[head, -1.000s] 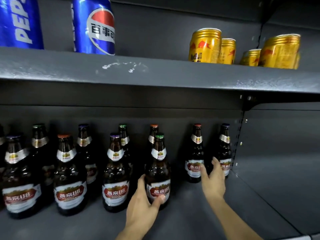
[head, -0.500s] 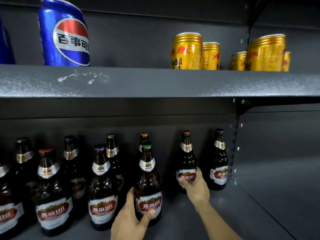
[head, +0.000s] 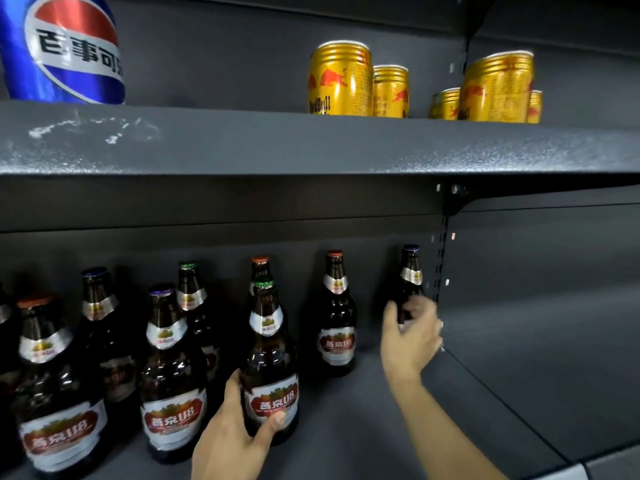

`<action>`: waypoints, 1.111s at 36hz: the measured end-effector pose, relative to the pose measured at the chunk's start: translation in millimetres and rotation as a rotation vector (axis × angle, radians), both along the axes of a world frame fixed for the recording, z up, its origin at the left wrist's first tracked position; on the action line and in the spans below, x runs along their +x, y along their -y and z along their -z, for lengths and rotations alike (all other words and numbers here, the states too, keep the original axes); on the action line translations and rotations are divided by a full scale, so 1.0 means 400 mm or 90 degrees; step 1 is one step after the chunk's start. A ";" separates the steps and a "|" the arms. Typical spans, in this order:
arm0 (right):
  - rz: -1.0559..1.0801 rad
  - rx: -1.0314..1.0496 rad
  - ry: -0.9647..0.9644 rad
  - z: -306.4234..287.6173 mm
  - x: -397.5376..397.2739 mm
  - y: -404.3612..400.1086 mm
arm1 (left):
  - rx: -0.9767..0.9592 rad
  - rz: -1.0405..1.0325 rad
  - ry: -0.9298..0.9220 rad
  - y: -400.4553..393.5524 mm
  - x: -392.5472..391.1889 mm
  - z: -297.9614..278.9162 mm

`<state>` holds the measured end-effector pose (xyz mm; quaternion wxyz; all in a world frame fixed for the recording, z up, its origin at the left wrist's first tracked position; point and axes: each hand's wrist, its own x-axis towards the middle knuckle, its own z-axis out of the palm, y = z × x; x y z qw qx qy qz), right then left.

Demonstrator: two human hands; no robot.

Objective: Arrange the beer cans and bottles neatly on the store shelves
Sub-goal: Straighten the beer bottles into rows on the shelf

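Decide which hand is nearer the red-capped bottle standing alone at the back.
Right. The right hand grips the blue-capped bottle just right of the red-capped bottle; the left hand holds the green-capped bottle, farther forward and left.

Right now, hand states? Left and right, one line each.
Left hand: grips the green-capped front bottle low on its body, thumb across the label.
Right hand: fingers curled round the purple-capped bottle at the far right.
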<state>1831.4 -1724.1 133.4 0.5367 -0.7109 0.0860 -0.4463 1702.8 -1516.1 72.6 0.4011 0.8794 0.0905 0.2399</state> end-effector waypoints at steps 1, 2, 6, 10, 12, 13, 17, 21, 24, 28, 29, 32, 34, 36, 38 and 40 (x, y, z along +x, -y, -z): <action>0.005 0.016 -0.026 -0.012 0.017 0.028 | 0.003 -0.003 -0.003 0.001 0.000 0.000; -0.011 0.017 -0.088 -0.022 0.033 0.057 | 0.005 -0.007 -0.006 0.003 -0.001 -0.001; -0.206 0.034 -0.262 -0.025 0.095 0.140 | 0.004 -0.008 -0.013 0.008 -0.006 -0.010; -0.286 -0.017 -0.367 -0.001 0.105 0.152 | 0.010 -0.015 -0.012 0.012 -0.011 -0.014; -0.248 -0.062 -0.372 0.004 0.101 0.151 | 0.017 -0.020 -0.010 0.014 -0.015 -0.016; -0.223 -0.086 -0.363 0.007 0.100 0.149 | 0.019 -0.021 -0.011 0.015 -0.017 -0.017; -0.159 -0.123 -0.320 0.025 0.039 0.122 | 0.016 -0.019 -0.008 0.015 -0.021 -0.020; -0.145 -0.144 -0.260 0.048 -0.040 0.096 | 0.009 -0.013 -0.014 0.016 -0.027 -0.021; -0.169 -0.141 -0.241 0.050 -0.093 0.068 | 0.014 -0.005 -0.014 0.015 -0.029 -0.021; -0.225 -0.162 -0.247 0.050 -0.146 0.021 | 0.008 0.013 -0.010 0.014 -0.027 -0.018; -0.234 -0.173 -0.252 0.050 -0.157 0.009 | 0.005 0.017 -0.007 0.014 -0.027 -0.019; -0.238 -0.202 -0.259 0.057 -0.177 -0.023 | 0.001 0.023 -0.003 0.013 -0.026 -0.021; -0.232 -0.213 -0.256 0.058 -0.181 -0.033 | -0.002 0.024 -0.002 0.014 -0.025 -0.019; -0.232 -0.218 -0.263 0.058 -0.181 -0.038 | -0.005 0.027 -0.001 0.013 -0.024 -0.016; -0.232 -0.209 -0.268 0.059 -0.181 -0.038 | -0.011 0.032 0.000 0.012 -0.022 -0.012; -0.229 -0.214 -0.264 0.061 -0.183 -0.037 | -0.017 0.035 0.005 0.011 -0.021 -0.012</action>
